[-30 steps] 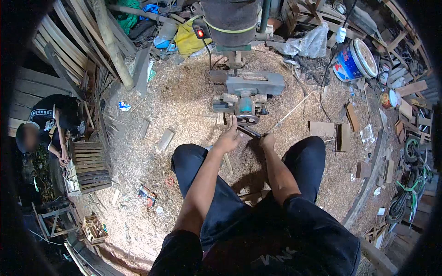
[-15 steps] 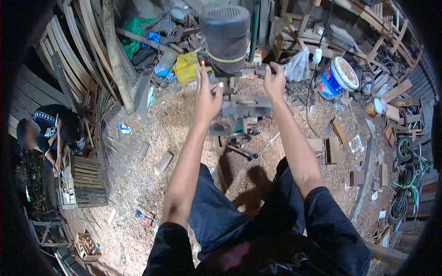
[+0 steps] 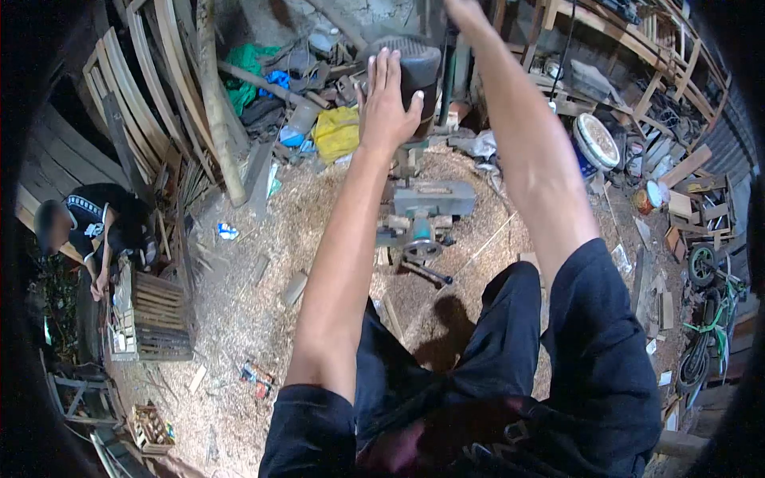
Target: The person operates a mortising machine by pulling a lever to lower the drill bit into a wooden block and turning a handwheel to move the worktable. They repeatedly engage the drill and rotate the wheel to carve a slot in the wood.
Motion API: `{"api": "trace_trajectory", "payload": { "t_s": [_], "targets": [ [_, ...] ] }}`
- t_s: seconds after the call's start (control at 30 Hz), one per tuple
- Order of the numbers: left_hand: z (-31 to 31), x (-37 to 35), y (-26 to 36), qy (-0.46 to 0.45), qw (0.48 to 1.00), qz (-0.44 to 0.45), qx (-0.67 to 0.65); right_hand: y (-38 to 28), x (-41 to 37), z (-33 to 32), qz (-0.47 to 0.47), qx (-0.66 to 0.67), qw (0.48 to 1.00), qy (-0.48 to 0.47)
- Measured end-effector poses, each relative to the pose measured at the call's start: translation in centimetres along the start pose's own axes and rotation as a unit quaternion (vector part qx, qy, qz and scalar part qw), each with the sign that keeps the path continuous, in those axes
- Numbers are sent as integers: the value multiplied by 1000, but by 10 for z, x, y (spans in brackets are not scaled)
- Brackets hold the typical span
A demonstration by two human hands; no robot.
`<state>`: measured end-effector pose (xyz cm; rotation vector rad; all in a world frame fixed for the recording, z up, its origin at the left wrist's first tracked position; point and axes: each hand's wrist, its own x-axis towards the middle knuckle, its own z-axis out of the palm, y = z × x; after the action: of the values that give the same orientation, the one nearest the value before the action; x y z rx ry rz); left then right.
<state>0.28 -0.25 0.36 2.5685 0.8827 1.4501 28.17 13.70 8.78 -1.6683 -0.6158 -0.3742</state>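
Note:
A standing machine with a dark cylindrical motor housing (image 3: pixel 420 76) is in front of me. My left hand (image 3: pixel 389 107) lies flat against or just in front of the housing's left side, fingers stretched and thumb out, with nothing in it. At the top edge of the view, my right hand (image 3: pixel 464 11) is raised beside the machine's upper right; its fingers are cut off and blurred. Lower down sit the machine's grey work table (image 3: pixel 434 197), its handwheel (image 3: pixel 422 250) and a dark lever (image 3: pixel 430 275).
Wood shavings (image 3: pixel 255 319) cover the floor. At the left a person (image 3: pixel 107 227) bends over a slatted wooden crate (image 3: pixel 155 315). A yellow sack (image 3: pixel 336 134) lies behind the machine. To the right stand a bucket (image 3: pixel 598 143), scrap wood and a small green bicycle (image 3: pixel 705 327).
Both hands have moved up: the left from beside the machine to its motor housing, the right to the top edge of the view. The view has shifted slightly.

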Motion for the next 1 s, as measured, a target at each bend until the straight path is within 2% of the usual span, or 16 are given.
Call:
{"api": "trace_trajectory", "payload": {
  "t_s": [0.03,0.07,0.13,0.23,0.33,0.37,0.47,0.5,0.6,0.73,0.83,0.93,0.97,1.0],
  "targets": [
    [0,0,-2,-7,1000,2,-4,-54,-27,-81,103,243,930,-256],
    [2,0,-5,1,1000,7,-20,-54,-23,-79,111,212,952,-191],
    [7,-2,-8,17,998,18,-53,-44,-34,-77,73,210,961,-166],
    [4,-7,-4,1,1000,-2,-31,-23,-46,-84,20,308,924,-224],
    [-4,-16,1,-29,998,-18,-47,-23,-85,-117,9,310,927,-209],
    [-4,-19,-1,-32,996,-18,-77,-19,-93,-121,-67,255,954,-145],
    [-6,-33,3,-42,991,-30,-121,-24,-115,-149,-10,311,927,-211],
    [-9,-40,5,-51,990,-43,-128,-21,-116,-148,-45,271,944,-185],
    [-17,-53,11,-60,987,-42,-144,-18,-126,-152,-93,258,950,-150],
    [-23,-69,11,-57,981,-40,-179,-26,-145,-175,-51,307,932,-188],
    [-27,-82,14,-59,979,-49,-190,-2,-141,-169,-48,234,939,-245],
    [-29,-97,19,-62,973,-71,-209,2,-161,-181,-36,289,923,-252],
    [-29,-102,21,-63,971,-79,-217,-14,-182,-195,-57,326,926,-180],
    [-28,-108,22,-64,968,-85,-227,-14,-193,-206,-57,337,921,-189]
  ]
}}
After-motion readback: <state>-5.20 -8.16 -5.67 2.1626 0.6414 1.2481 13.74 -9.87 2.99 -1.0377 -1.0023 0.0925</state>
